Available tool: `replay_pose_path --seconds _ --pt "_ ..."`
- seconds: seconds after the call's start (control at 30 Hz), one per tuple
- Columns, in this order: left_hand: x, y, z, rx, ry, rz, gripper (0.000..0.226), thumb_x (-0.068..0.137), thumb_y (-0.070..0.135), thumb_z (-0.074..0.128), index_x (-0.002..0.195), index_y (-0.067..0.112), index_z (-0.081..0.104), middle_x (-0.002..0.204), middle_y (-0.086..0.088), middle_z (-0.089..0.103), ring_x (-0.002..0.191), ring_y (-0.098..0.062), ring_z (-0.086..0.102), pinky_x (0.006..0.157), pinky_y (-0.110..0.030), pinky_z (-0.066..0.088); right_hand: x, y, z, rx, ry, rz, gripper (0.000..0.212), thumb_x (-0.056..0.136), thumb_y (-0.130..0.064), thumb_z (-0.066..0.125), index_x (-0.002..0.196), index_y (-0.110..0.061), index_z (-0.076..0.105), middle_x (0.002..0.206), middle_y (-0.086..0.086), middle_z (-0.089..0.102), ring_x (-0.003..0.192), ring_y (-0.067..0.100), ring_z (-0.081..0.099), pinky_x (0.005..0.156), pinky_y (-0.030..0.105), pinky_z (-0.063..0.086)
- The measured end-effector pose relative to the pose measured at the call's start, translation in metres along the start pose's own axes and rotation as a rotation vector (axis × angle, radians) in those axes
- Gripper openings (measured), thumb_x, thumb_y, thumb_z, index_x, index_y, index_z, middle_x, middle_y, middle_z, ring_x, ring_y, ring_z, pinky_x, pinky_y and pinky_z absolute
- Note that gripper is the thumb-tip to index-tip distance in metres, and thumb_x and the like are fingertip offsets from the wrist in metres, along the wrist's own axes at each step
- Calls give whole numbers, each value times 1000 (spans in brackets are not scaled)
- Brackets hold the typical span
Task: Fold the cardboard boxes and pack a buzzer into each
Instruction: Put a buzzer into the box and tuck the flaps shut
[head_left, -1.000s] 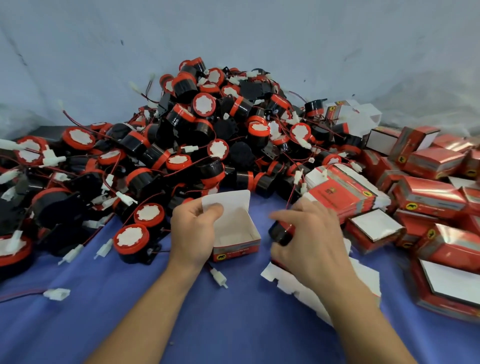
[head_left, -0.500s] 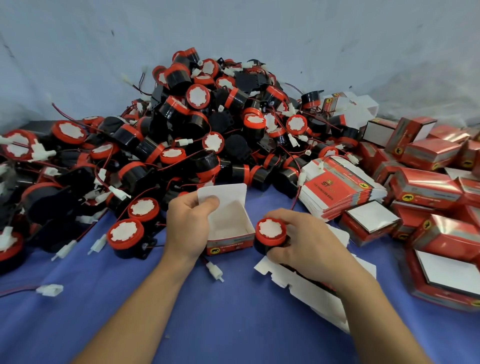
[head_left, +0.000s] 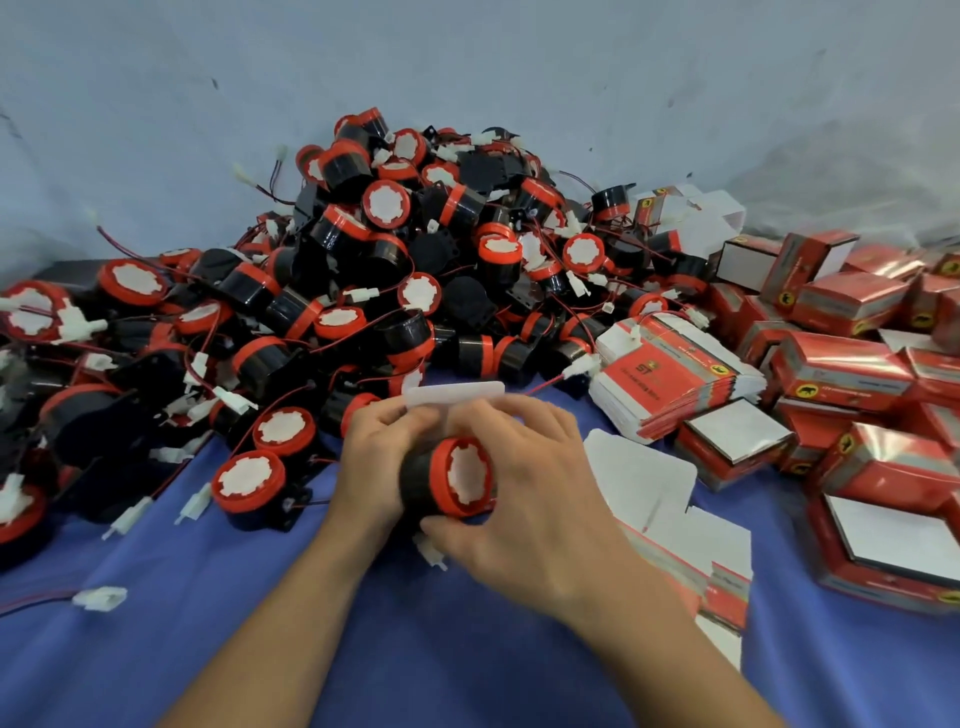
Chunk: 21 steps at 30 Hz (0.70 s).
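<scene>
While gripping buzzer (head_left: 457, 478) in curled right hand (head_left: 524, 499), pinching box (head_left: 454, 393) just behind grip with left hand (head_left: 382, 462): could jam on tilted entry, crush cardboard. Could snag opening with white connector (head_left: 431, 553) dangling below grip.

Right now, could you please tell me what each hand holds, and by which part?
The right hand grips a buzzer by its round side, thumb beneath. The left hand holds the box, mostly hidden, so where cannot be told.
</scene>
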<state>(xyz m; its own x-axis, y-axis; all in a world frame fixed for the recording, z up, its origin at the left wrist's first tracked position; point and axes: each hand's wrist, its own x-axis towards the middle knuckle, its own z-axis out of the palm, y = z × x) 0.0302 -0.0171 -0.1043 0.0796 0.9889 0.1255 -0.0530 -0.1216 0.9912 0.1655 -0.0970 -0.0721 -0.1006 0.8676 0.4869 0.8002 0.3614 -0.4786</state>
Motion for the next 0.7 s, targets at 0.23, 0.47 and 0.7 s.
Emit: replay_pose_path --seconds 0.23,0.47,0.7 --pt "4 -1 3 25 -22 37 29 84 27 60 79 4 76 77 -24 70 70 -32 69 65 -41 57 2 11 6 -39 -3 23 52 63 -53 73 106 -31 55 102 -20 55 105 5 41 109 11 19" --pt "5 -5 4 104 -48 106 27 86 25 56 84 21 82 80 -6 78 76 -15 72 68 -31 55 1 16 -2 -273 124 107 47 72 -66 57 106 -35 65 84 -14 59 84 18 54 88 34 39" --pt "5 -6 3 128 -105 134 27 91 24 57 95 24 83 93 -3 81 95 -26 76 87 -47 60 1 11 4 -229 228 216 64 55 -58 84 107 -35 55 79 -18 46 81 9 25 80 29 35"
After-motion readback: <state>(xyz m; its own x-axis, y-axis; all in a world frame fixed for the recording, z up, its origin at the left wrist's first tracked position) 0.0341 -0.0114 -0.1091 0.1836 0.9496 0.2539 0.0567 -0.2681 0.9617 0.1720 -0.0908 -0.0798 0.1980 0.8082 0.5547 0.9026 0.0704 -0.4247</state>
